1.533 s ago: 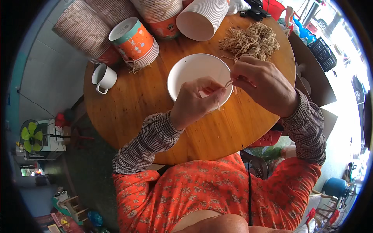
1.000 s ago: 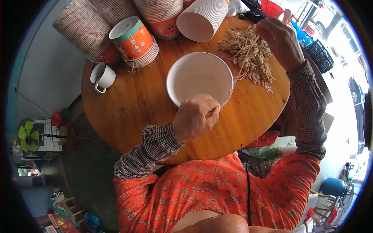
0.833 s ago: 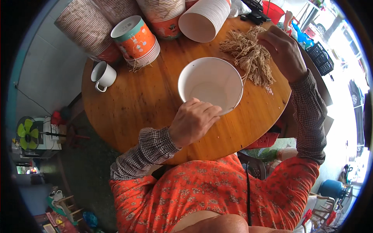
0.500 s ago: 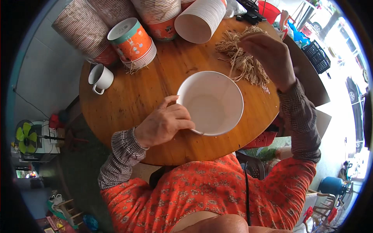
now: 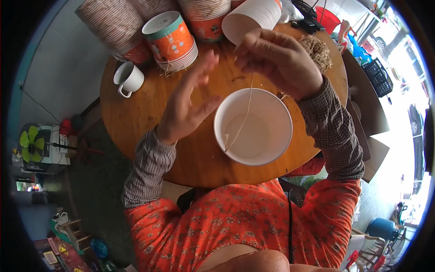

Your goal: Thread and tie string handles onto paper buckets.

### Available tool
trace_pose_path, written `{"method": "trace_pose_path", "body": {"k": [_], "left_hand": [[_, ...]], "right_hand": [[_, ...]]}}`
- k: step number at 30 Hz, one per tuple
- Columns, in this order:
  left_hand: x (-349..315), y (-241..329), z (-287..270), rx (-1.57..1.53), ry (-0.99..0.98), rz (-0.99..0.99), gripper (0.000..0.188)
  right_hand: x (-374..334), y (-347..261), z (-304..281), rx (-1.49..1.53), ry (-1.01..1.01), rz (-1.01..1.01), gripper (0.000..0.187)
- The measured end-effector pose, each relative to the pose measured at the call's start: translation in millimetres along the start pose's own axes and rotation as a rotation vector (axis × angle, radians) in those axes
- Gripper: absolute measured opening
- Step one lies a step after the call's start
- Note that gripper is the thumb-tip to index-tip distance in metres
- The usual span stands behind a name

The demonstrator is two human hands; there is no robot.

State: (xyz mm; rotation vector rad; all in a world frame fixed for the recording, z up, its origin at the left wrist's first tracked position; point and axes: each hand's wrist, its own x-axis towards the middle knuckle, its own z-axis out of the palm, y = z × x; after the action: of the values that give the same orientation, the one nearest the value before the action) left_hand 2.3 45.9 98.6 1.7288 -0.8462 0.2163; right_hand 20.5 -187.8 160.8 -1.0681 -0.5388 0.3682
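Observation:
A white paper bucket (image 5: 280,143) stands in front of me on the round wooden table, its open mouth facing up. My right hand (image 5: 283,61) is raised over the bucket's far rim, fingers pinched on a thin beige string (image 5: 248,111). The string hangs down across the bucket's mouth to its near-left rim, where a small knot or frayed end shows. Whether it is fastened there I cannot tell. To the bucket's left, my left hand (image 5: 188,102) is lifted off the table, fingers stretched and apart, holding nothing. A bundle of beige strings (image 5: 317,52) lies beyond my right hand, partly hidden by it.
Stacked orange-and-green buckets (image 5: 172,43) and wrapped stacks (image 5: 111,29) line the table's far side. One white stack (image 5: 253,18) lies on its side. A white enamel mug (image 5: 130,78) sits at the left edge. A red basin (image 5: 327,19) is at the far right.
My left hand has let go of the bucket's rim and risen away from it. My right hand has come from the string bundle toward the middle, drawing a string over the bucket.

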Motion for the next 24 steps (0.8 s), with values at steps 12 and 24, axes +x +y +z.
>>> {"method": "trace_pose_path", "body": {"k": [12, 24], "left_hand": [[1.3, 4.1, -0.2, -0.494, -0.226, -0.35, 0.024], [11.1, 27.0, 30.9, 0.091, -0.176, -0.033, 0.012]], "right_hand": [[-79.5, 4.6, -18.3, -0.047, 0.16, 0.018, 0.015], [-66.4, 63.8, 23.7, -0.289, 0.235, 0.086, 0.024]]}}
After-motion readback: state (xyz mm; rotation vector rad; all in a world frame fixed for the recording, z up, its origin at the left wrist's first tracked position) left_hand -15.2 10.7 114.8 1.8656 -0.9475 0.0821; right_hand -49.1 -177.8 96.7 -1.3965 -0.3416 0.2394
